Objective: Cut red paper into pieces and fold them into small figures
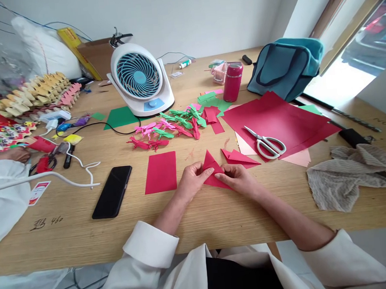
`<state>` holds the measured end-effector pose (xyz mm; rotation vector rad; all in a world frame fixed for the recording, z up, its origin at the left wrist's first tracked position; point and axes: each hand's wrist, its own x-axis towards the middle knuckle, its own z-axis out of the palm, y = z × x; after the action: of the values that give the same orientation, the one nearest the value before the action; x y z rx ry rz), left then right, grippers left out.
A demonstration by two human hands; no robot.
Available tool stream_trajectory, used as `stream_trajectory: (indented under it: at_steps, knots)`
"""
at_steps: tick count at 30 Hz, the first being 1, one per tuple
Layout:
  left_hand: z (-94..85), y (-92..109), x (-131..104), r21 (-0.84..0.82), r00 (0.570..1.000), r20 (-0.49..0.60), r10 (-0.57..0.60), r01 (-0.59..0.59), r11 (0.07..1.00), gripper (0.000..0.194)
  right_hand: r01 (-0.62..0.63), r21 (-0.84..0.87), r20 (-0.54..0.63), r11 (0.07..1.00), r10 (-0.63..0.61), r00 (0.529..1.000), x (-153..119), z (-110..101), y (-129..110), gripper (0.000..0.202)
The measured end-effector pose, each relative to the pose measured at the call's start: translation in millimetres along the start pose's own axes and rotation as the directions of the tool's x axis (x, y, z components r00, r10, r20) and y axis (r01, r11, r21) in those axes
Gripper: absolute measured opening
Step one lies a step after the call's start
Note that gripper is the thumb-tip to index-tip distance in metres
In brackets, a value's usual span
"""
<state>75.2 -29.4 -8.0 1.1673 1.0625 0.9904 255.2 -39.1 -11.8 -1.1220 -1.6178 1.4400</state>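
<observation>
A folded red paper (210, 162) with a pointed top is held between my two hands over the wooden table. My left hand (195, 178) pinches its left side, thumb on top. On the right side, my right hand (235, 178) pinches the same paper, the two thumbs close together. A flat red paper rectangle (161, 172) lies left of my left hand. Just behind my right hand rests another folded red piece (239, 157). White-handled scissors (266, 143) lie on large red sheets (280, 118) to the right.
A black phone (112, 192) lies at the left front. Behind my hands are small folded green, pink and red papers (178, 121), a white fan (140, 80) and a red bottle (233, 82). A grey cloth (341, 178) is at right. Another person's sleeve (4, 193) is far left.
</observation>
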Motion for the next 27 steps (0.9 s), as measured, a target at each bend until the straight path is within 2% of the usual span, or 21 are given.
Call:
stream_trajectory:
  at_steps: [4,8,13,19,22,27]
  knots:
    - [-7.3,-4,6,-0.116,0.992,-0.123,0.006,-0.021,0.993,0.031,0.000,-0.053,0.010,0.999,0.001,1.000,0,-2,-1,0.044]
    - [-11.8,0,9,-0.266,0.983,-0.182,-0.014,-0.035,0.963,0.032,0.033,-0.083,0.054,0.996,-0.029,0.998,-1,-5,-3,0.047]
    - [-12.6,4,9,-0.315,0.973,-0.227,-0.032,-0.042,0.948,0.034,0.037,-0.087,0.101,0.996,-0.028,0.994,0,-8,-2,0.046]
    - [-12.9,8,9,-0.345,0.958,-0.284,-0.046,-0.058,0.937,0.037,0.033,-0.063,0.047,0.997,-0.030,0.998,0,-7,-4,0.048]
    - [-13.6,8,9,-0.376,0.960,-0.272,-0.064,-0.045,0.925,0.037,0.067,-0.055,0.034,0.996,-0.065,0.997,-1,-6,-6,0.050]
    - [-15.6,6,9,-0.424,0.976,-0.187,-0.113,0.023,0.905,0.036,0.113,-0.061,0.024,0.992,-0.111,0.993,-3,-6,-4,0.048]
